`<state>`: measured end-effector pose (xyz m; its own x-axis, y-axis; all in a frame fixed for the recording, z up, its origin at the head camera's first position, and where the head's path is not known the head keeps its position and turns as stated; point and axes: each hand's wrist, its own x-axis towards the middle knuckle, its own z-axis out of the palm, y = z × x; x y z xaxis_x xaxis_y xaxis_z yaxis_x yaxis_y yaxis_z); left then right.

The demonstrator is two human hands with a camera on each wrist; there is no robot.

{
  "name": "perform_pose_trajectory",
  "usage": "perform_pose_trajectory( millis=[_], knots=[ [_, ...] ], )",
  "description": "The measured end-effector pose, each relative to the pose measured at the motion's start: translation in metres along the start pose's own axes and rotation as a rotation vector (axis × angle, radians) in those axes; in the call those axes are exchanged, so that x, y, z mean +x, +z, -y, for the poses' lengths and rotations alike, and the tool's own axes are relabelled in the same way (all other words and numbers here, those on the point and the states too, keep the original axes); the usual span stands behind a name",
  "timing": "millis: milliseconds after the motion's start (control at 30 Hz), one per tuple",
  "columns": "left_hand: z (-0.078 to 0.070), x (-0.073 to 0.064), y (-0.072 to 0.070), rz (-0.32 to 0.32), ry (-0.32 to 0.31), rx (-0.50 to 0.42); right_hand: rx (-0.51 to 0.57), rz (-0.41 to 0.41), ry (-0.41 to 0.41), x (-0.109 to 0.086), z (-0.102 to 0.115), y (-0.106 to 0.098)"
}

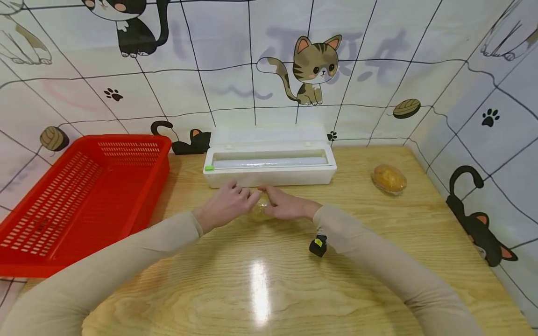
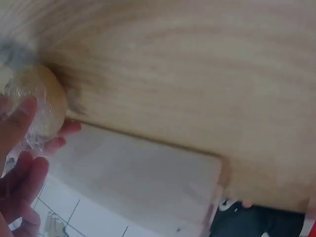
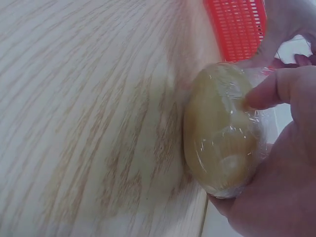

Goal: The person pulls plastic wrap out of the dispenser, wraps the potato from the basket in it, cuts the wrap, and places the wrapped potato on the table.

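Observation:
A pale yellow, potato-like oval point(image 3: 222, 128), wrapped in shiny clear cling film, is at the table between both hands. My right hand point(image 1: 290, 204) holds it from the right, thumb pressed on top and fingers curled round its side in the right wrist view. From the left, my left hand point(image 1: 229, 205) pinches the gathered cling film point(image 2: 37, 106) at its edge, fingers bent. Just behind the hands stands a white cling film dispenser point(image 1: 269, 177), its lid raised and a roll point(image 1: 269, 162) inside. A green slider point(image 1: 208, 167) sits at its left end.
A red perforated plastic basket point(image 1: 96, 205) stands on the left. Toward the back right of the wooden table point(image 1: 294, 289) lies another film-wrapped item point(image 1: 389, 179), orange-yellow and rounded. Cat-printed walls point(image 1: 227, 88) close off the back and right. A small black camera point(image 1: 318, 245) hangs below the right wrist.

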<state>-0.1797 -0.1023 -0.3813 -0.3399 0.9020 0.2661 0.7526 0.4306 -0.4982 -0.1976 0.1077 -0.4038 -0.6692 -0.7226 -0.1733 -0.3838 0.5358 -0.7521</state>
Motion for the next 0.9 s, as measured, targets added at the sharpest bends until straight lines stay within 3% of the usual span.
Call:
perform_pose_trajectory(
  millis=[100, 167, 233, 300, 400, 500, 667, 733, 800, 900],
  knots=[
    [-0.003, -0.005, 0.000, 0.123, -0.133, -0.083, -0.007, 0.001, 0.032, 0.002, 0.000, 0.001],
    [-0.003, -0.006, 0.001, 0.241, -0.243, -0.170, -0.015, 0.000, 0.034, 0.003, 0.001, 0.001],
    [-0.002, -0.007, 0.003, 0.354, -0.370, -0.320, -0.031, -0.001, 0.027, 0.003, 0.002, 0.000],
    [0.001, -0.009, 0.007, 0.407, -0.486, -0.488, -0.053, -0.008, 0.025, 0.002, 0.003, -0.001],
    [0.001, -0.013, 0.014, 0.385, -0.595, -0.758, -0.060, -0.028, 0.043, 0.000, 0.001, 0.000],
    [0.000, -0.015, 0.021, 0.329, -0.655, -1.001, -0.032, -0.057, 0.080, -0.003, -0.003, 0.002],
    [-0.004, -0.016, 0.030, 0.312, -0.899, -1.336, -0.010, -0.121, 0.086, -0.002, -0.006, 0.010],
    [-0.005, -0.017, 0.031, 0.297, -0.969, -1.395, -0.011, -0.134, 0.085, -0.002, -0.006, 0.011],
    [-0.005, -0.017, 0.032, 0.271, -0.992, -1.407, -0.014, -0.139, 0.096, -0.001, -0.005, 0.011],
    [-0.003, -0.016, 0.030, 0.207, -0.994, -1.312, -0.033, -0.145, 0.110, 0.001, -0.001, 0.008]
  ],
)
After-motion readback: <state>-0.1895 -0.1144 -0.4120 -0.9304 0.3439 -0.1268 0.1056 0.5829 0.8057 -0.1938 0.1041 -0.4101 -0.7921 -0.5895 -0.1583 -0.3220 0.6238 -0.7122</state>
